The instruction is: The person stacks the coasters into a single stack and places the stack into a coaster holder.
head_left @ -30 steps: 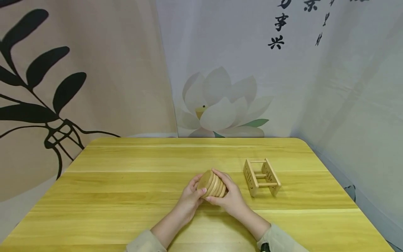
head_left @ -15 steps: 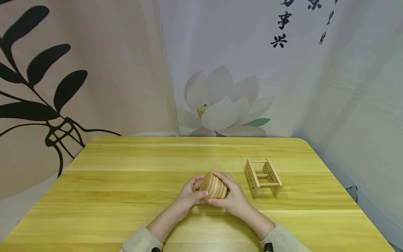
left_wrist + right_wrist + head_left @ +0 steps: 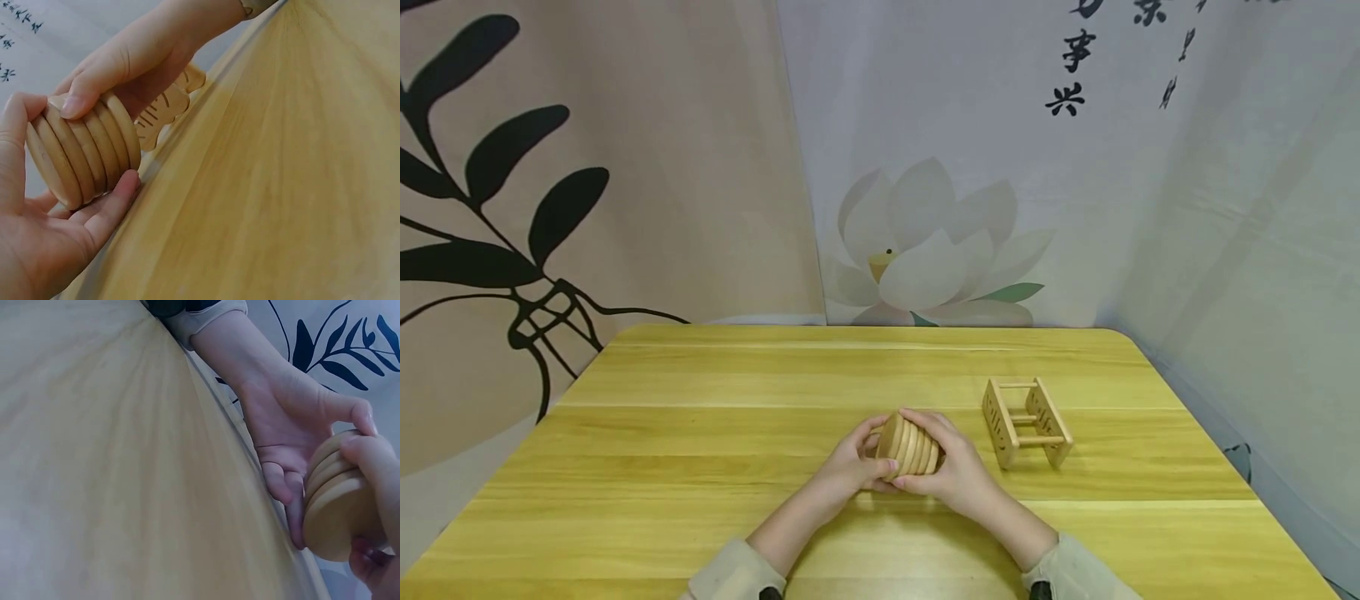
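Note:
A stack of several round wooden coasters (image 3: 913, 446) is held on its side above the table between both hands. My left hand (image 3: 850, 462) grips the stack's left end, its thumb on the near edge. From the right, my right hand (image 3: 951, 458) curls over the stack, fingers on top and thumb below. In the left wrist view the coasters (image 3: 94, 150) lie face to face, slightly fanned. One flat coaster face (image 3: 337, 519) shows in the right wrist view. To the right stands a slotted wooden coaster rack (image 3: 998, 425), apart from both hands.
The wood-grain table (image 3: 700, 467) reaches back to a hanging cloth (image 3: 940, 100) printed with a lotus and black characters. Another cloth panel with dark leaves (image 3: 505, 154) hangs at the left.
The coaster stack has turned a little between the hands, so its left face shows less. Both hands keep hold of it. The rack stands where it was; the head view shifted slightly.

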### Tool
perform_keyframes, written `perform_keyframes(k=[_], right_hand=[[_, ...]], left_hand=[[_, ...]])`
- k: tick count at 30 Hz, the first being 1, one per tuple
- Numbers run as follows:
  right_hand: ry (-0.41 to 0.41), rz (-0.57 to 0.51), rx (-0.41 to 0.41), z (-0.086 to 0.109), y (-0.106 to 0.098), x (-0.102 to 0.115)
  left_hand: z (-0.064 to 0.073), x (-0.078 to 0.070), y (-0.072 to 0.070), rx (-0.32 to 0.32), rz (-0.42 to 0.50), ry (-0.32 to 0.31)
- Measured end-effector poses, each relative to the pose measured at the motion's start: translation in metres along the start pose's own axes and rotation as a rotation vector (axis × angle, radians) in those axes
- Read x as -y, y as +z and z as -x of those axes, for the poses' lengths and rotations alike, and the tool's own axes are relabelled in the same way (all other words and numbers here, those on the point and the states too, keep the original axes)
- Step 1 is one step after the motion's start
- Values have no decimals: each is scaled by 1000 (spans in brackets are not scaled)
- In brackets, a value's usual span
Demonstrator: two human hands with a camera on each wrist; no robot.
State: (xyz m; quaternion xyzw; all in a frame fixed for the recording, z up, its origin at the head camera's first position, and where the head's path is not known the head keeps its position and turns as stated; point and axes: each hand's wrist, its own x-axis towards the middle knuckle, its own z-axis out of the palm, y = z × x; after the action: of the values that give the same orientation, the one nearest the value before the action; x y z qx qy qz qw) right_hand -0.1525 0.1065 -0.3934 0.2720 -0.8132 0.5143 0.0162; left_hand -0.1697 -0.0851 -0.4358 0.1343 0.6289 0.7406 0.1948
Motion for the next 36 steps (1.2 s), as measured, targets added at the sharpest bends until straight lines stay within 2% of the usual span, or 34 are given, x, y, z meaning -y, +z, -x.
perform_keyframes(k=[5, 12, 21, 29, 36], right_hand=[[-27, 57, 18, 0, -2, 5], [-54, 91, 42, -3, 2, -31], [-65, 175, 58, -1, 2, -25], [-64, 207, 59, -1, 3, -24], [-41, 171, 56, -2, 2, -25]], left_hand=[[1, -1, 0, 28, -2, -6], [1, -2, 1, 58, 24, -20], [1, -2, 3, 87, 5, -26], [2, -2, 7, 42, 20, -33], [3, -1, 9, 19, 34, -21]])
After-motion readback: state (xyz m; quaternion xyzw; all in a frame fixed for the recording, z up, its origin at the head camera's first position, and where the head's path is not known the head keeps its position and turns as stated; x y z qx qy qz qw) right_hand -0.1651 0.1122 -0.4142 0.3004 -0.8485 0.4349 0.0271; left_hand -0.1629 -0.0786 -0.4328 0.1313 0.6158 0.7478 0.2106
